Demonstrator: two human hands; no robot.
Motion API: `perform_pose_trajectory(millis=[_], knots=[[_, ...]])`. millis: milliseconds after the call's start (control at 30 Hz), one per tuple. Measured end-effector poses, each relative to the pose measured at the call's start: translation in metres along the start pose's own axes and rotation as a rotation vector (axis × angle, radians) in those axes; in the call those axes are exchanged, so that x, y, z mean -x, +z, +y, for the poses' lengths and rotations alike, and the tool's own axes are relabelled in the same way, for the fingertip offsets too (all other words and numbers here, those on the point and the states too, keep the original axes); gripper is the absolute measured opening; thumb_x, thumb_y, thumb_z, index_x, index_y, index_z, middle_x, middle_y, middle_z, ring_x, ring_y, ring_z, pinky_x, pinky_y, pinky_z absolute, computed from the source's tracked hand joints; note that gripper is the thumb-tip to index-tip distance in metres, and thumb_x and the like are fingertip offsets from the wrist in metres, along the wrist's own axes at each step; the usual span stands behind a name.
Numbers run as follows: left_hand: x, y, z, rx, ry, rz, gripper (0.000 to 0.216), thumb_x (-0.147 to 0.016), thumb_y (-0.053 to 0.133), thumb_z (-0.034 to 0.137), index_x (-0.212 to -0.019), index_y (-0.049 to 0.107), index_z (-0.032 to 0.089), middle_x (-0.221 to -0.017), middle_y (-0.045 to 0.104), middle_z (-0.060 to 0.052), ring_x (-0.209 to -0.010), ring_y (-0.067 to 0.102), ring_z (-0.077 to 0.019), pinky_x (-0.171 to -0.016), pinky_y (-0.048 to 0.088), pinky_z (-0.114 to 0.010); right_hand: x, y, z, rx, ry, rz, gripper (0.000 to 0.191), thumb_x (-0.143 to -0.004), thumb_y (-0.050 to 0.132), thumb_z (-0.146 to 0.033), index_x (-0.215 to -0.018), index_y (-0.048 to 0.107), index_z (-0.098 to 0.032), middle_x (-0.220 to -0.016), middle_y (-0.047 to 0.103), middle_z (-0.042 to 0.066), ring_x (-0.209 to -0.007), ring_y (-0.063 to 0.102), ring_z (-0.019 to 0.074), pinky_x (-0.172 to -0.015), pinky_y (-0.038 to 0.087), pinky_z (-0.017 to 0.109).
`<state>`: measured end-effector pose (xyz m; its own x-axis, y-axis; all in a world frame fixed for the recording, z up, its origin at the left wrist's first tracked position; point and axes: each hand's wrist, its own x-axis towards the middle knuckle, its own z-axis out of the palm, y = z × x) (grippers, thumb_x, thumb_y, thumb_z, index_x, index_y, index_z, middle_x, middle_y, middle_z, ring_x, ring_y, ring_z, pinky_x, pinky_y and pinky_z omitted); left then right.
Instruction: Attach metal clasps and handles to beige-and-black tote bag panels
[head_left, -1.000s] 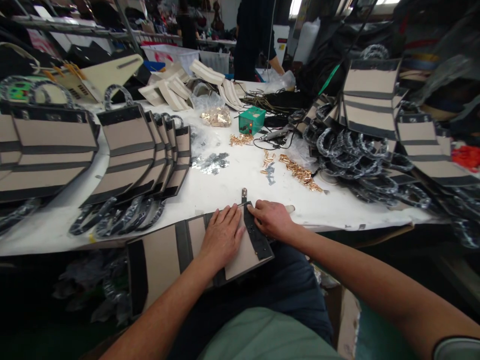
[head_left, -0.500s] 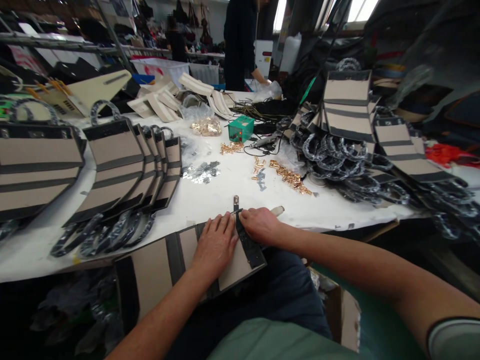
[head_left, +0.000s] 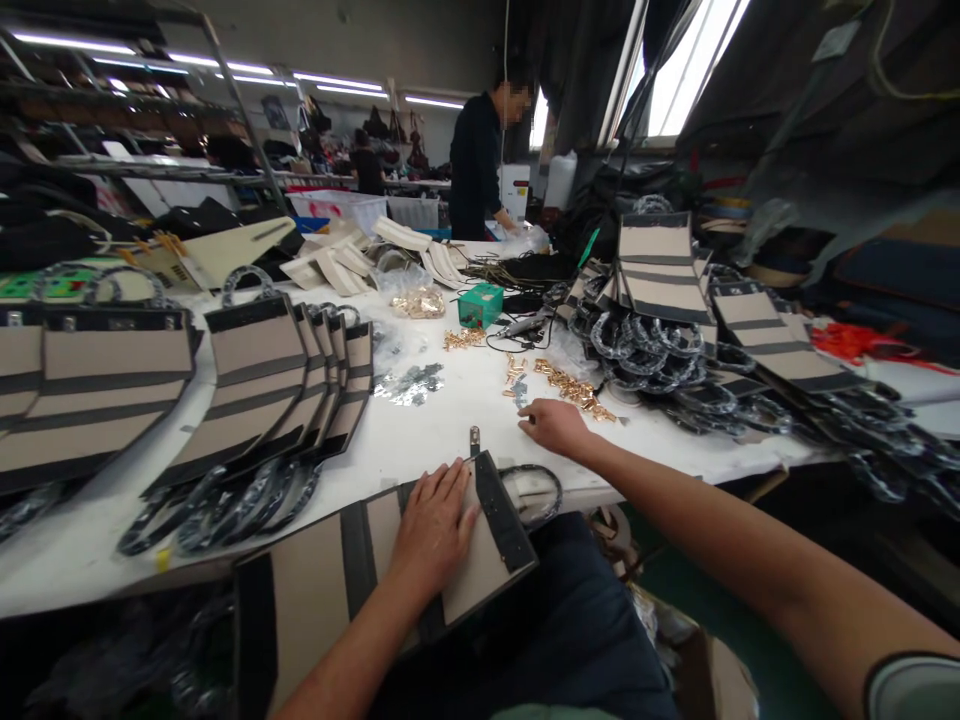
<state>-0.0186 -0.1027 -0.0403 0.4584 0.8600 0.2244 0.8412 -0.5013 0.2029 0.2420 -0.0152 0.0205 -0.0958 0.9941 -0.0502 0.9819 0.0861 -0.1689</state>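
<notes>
**Flat palm on a beige panel, curled fingers near small metal parts**

The green box (head_left: 481, 305), a small block with hard corners, serves as the landmark on the smooth white table (head_left: 405, 430). On its near side, closest to the person, a stiff beige panel (head_left: 311, 575) crossed by dark bands lies aslant over the table's edge. The left hand (head_left: 435, 525) rests flat on it, fingers extended side by side and thumb apart. From the panel's far end, toward the green box, sticks a short dark tab (head_left: 475, 440) tipped with shiny metal; beside that end lies a rounded handle (head_left: 556, 483) in glossy clear wrap.

The right hand (head_left: 559, 428) is off the panel, between it and the green box, its fingers curled — whether they pinch anything cannot be told. Its fingertips are just beside flat grey metal pieces (head_left: 519, 390). To the near right of the green box spreads a heap of gleaming gold-coloured fittings (head_left: 574, 388); to its near left, thin silvery plates (head_left: 410, 384) overlap in a loose patch.

Left of the green box stand banded panels (head_left: 255, 360) in a row — bent along their dark strips. Right of it, plastic-wrapped handles (head_left: 649, 355) pile up in crinkled, shiny arcs.
</notes>
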Motion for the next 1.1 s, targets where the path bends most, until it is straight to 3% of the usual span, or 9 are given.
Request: perform_pose_trajectory(millis=[167,300,467,600,700,833,933,1100], knots=[[0.002,0.001,-0.001,0.023,-0.020,0.017,0.053,-0.097,0.046,0.035,-0.147,0.050,0.019,-0.155,0.048,-0.008,-0.142,0.045,-0.0289,-0.120,0.034,-0.052,-0.027,0.013,0.022,-0.043,0.179,0.004,0.042,-0.092,0.053,-0.053,-0.117,0.075,-0.028,-0.117,0.074,0.008,-0.104,0.068,0.0265,-0.078,0.049,0.032],[0.004,0.004,-0.003,0.017,-0.012,0.048,0.053,-0.097,0.045,0.035,-0.148,0.050,0.021,-0.155,0.049,-0.006,-0.142,0.046,-0.0284,-0.119,0.036,-0.052,-0.034,0.021,0.019,-0.100,0.204,0.036,0.033,-0.088,0.059,-0.048,-0.108,0.078,-0.030,-0.114,0.076,0.006,-0.104,0.068,0.0264,-0.078,0.048,0.032],[0.004,0.005,-0.006,0.025,-0.020,0.031,0.053,-0.098,0.045,0.036,-0.147,0.051,0.020,-0.155,0.047,-0.006,-0.141,0.046,-0.0291,-0.119,0.036,-0.053,-0.038,0.010,0.018,-0.192,0.185,0.026,0.023,-0.083,0.064,-0.033,-0.095,0.080,-0.022,-0.103,0.077,0.009,-0.095,0.069,0.0248,-0.074,0.048,0.030],[0.004,0.004,-0.004,0.066,-0.033,0.020,0.053,-0.097,0.048,0.035,-0.147,0.050,0.019,-0.155,0.048,-0.006,-0.142,0.045,-0.0283,-0.120,0.035,-0.053,-0.028,-0.005,0.009,-0.309,0.084,-0.111,0.021,-0.083,0.064,-0.028,-0.091,0.079,-0.017,-0.088,0.076,0.007,-0.077,0.067,0.0173,-0.063,0.048,0.022],[0.003,0.003,-0.004,0.104,-0.036,0.027,0.053,-0.097,0.049,0.036,-0.146,0.051,0.018,-0.154,0.049,-0.007,-0.142,0.045,-0.0286,-0.120,0.034,-0.053,-0.015,-0.011,-0.012,-0.458,-0.021,-0.272,0.022,-0.084,0.063,-0.032,-0.092,0.078,-0.017,-0.076,0.072,0.003,-0.060,0.060,0.0122,-0.051,0.045,0.020],[0.001,0.003,-0.003,0.160,-0.050,0.051,0.051,-0.097,0.051,0.037,-0.144,0.053,0.018,-0.152,0.052,-0.009,-0.140,0.047,-0.0294,-0.119,0.034,-0.054,-0.004,-0.008,-0.044,-0.620,-0.174,-0.459,0.019,-0.080,0.064,-0.032,-0.085,0.075,-0.016,-0.063,0.061,-0.001,-0.053,0.052,0.0101,-0.046,0.041,0.020],[0.000,0.003,-0.001,0.182,-0.071,0.065,0.050,-0.096,0.053,0.035,-0.143,0.055,0.018,-0.150,0.054,-0.009,-0.138,0.049,-0.0298,-0.118,0.035,-0.053,-0.003,-0.001,-0.056,-0.578,-0.220,-0.501,0.015,-0.077,0.065,-0.028,-0.081,0.074,-0.016,-0.059,0.058,-0.003,-0.052,0.050,0.0092,-0.047,0.039,0.019],[-0.001,0.005,0.001,0.218,-0.096,0.102,0.048,-0.093,0.058,0.032,-0.139,0.058,0.018,-0.147,0.057,-0.009,-0.135,0.051,-0.0301,-0.117,0.037,-0.054,-0.005,0.007,-0.059,-0.533,-0.150,-0.484,0.017,-0.076,0.064,-0.029,-0.081,0.074,-0.016,-0.057,0.057,-0.003,-0.049,0.049,0.0099,-0.045,0.036,0.021]])
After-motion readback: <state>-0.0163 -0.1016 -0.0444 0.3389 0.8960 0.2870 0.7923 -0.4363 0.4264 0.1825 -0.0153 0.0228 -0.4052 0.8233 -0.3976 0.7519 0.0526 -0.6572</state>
